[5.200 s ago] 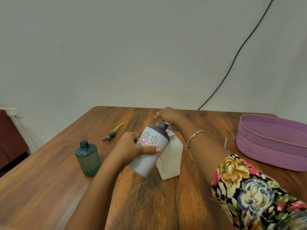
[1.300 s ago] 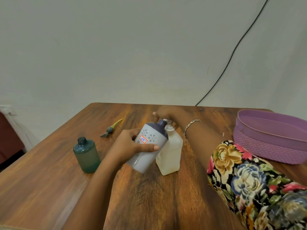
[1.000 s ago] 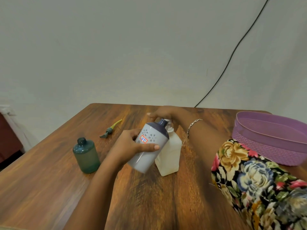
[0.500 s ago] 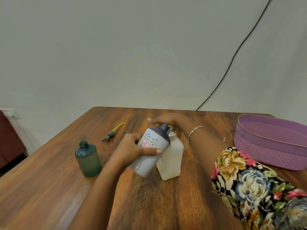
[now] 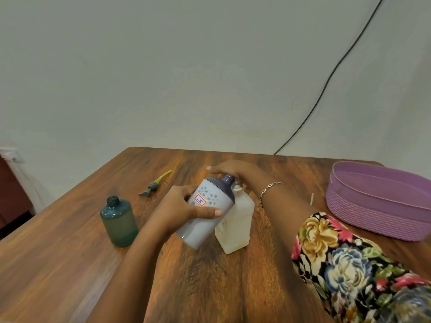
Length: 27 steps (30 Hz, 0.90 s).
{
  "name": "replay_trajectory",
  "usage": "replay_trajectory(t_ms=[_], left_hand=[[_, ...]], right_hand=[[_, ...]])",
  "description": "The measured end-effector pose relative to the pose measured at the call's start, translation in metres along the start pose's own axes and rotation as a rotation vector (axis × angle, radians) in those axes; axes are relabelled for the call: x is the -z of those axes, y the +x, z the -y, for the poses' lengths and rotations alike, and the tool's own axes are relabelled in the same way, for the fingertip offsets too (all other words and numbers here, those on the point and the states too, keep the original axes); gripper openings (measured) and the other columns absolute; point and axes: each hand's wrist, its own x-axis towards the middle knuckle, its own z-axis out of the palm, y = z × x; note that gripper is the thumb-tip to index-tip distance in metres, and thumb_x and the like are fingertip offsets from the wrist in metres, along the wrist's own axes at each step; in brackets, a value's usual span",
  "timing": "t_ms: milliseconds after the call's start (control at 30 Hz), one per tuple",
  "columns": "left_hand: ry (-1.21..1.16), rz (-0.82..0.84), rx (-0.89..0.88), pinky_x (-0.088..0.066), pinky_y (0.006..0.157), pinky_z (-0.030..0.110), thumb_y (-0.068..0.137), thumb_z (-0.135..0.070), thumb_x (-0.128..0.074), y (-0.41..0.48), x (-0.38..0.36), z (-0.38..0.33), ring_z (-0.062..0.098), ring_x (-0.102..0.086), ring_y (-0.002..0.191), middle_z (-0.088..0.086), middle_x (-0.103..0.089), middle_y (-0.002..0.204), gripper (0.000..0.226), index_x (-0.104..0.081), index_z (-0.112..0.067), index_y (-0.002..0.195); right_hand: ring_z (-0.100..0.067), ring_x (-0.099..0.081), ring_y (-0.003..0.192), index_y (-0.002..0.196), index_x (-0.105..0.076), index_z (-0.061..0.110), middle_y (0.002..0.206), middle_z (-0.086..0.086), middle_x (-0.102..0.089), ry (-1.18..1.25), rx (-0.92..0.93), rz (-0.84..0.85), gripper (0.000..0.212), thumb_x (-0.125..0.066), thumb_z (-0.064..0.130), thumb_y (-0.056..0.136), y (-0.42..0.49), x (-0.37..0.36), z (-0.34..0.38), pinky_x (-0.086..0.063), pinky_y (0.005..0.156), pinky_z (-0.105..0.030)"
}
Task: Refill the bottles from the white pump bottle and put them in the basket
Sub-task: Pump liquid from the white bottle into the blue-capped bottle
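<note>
A: What stood farthest left of the white pump bottle (image 5: pixel 238 220)?

B: A green bottle (image 5: pixel 119 223), upright and uncapped, well to its left on the table (image 5: pixel 210 287). Farther back, also left of the pump bottle, a loose pump head (image 5: pixel 155 184) lay on its side.

A: And the left hand?

B: The left hand (image 5: pixel 182 209) was wrapped round the grey bottle (image 5: pixel 198 231), with the thumb across the front just under a red-bordered sticker. It held that bottle tilted, with the dark neck leaning in toward the top of the white pump bottle.

A: Were they touching?

B: The two bodies looked pressed side by side. Whether neck met spout I couldn't tell, because the other hand covered that spot.

A: The right hand, then?

B: The right hand (image 5: pixel 233 170) lay on top of the white pump bottle. Its fingers were stretched flat over the pump and not curled round anything. A bracelet (image 5: pixel 270 190) hung at that wrist, and a floral sleeve (image 5: pixel 349 264) showed nearer the camera.

A: And beyond?

B: The purple basket (image 5: pixel 373 210) sat well to the right of the pump bottle. A black cable (image 5: pixel 326 89) ran down the wall behind it.
</note>
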Motion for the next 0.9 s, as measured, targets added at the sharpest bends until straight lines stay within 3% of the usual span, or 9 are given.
replay_trajectory(t_ms=[167,233,300,367,400,467,567,733,900], left_hand=[[0.002,0.003,-0.030,-0.055,0.075,0.035,0.059,-0.036,-0.078,-0.003,0.001,-0.006,0.019,-0.067,0.085,0.004,-0.070,0.093,0.050,-0.066,-0.015,0.103],[0.022,-0.005,-0.026,-0.055,0.076,0.037,0.065,-0.030,-0.080,-0.002,0.002,-0.007,0.019,-0.067,0.085,0.005,-0.070,0.094,0.044,-0.066,-0.014,0.103],[0.020,-0.001,-0.025,-0.056,0.075,0.035,0.066,-0.028,-0.080,-0.003,0.002,-0.006,0.017,-0.067,0.084,0.004,-0.070,0.094,0.043,-0.065,-0.014,0.105],[0.016,0.007,-0.018,-0.056,0.074,0.032,0.065,-0.029,-0.080,-0.004,0.003,-0.004,0.015,-0.067,0.082,0.002,-0.070,0.092,0.045,-0.065,-0.017,0.105],[0.009,0.010,-0.012,-0.055,0.073,0.032,0.062,-0.032,-0.082,-0.004,0.004,-0.003,0.014,-0.067,0.081,0.002,-0.070,0.091,0.047,-0.065,-0.018,0.104],[-0.016,0.008,0.004,-0.056,0.072,0.031,0.056,-0.038,-0.084,-0.005,0.004,-0.001,0.014,-0.067,0.079,0.002,-0.070,0.089,0.052,-0.066,-0.019,0.101],[-0.024,0.019,0.005,-0.055,0.070,0.028,0.057,-0.035,-0.079,-0.006,0.001,0.003,0.013,-0.068,0.078,0.001,-0.070,0.089,0.045,-0.066,-0.021,0.097],[-0.040,0.013,-0.029,-0.056,0.066,0.025,0.062,-0.032,-0.079,-0.005,0.003,-0.001,0.013,-0.068,0.078,0.000,-0.071,0.089,0.042,-0.067,-0.021,0.101],[-0.038,0.034,-0.041,-0.055,0.065,0.025,0.052,-0.042,-0.086,-0.006,0.001,-0.003,0.012,-0.068,0.076,0.002,-0.071,0.089,0.057,-0.067,-0.016,0.099]], right_hand=[[-0.017,-0.051,0.070,0.129,-0.049,0.002,0.095,-0.010,-0.056,0.122,-0.064,0.113,0.070,-0.040,0.060,0.091,-0.008,0.011,0.004,-0.039,0.050,-0.027],[-0.020,-0.053,0.078,0.131,-0.048,0.002,0.111,-0.013,-0.057,0.113,-0.041,0.086,0.069,-0.040,0.058,0.092,-0.008,0.011,0.005,-0.039,0.053,-0.028],[-0.027,-0.053,0.098,0.135,-0.044,0.004,0.130,-0.016,-0.051,0.061,-0.019,0.029,0.067,-0.039,0.055,0.093,-0.007,0.007,0.005,-0.043,0.064,-0.029],[-0.030,-0.054,0.113,0.135,-0.044,0.005,0.133,-0.015,-0.050,-0.062,0.007,-0.037,0.061,-0.036,0.052,0.096,-0.003,0.003,0.004,-0.044,0.077,-0.032],[-0.029,-0.056,0.110,0.133,-0.047,0.004,0.131,-0.016,-0.053,-0.095,0.014,-0.055,0.060,-0.035,0.051,0.097,-0.002,0.001,0.004,-0.045,0.077,-0.032],[-0.024,-0.060,0.093,0.128,-0.051,0.003,0.126,-0.018,-0.056,-0.100,0.007,-0.075,0.058,-0.035,0.050,0.097,0.000,-0.004,0.003,-0.041,0.063,-0.028],[-0.026,-0.055,0.108,0.132,-0.048,0.004,0.130,-0.015,-0.052,-0.096,-0.001,-0.069,0.061,-0.034,0.052,0.097,-0.003,-0.004,0.001,-0.035,0.056,-0.026],[-0.025,-0.044,0.100,0.137,-0.042,0.007,0.137,-0.015,-0.045,0.012,-0.029,0.055,0.070,-0.032,0.060,0.093,-0.015,0.008,0.009,-0.036,0.052,-0.029],[-0.029,-0.050,0.116,0.138,-0.042,0.006,0.139,-0.016,-0.044,-0.051,-0.011,-0.050,0.065,-0.032,0.055,0.096,-0.015,0.004,0.005,-0.036,0.054,-0.027]])
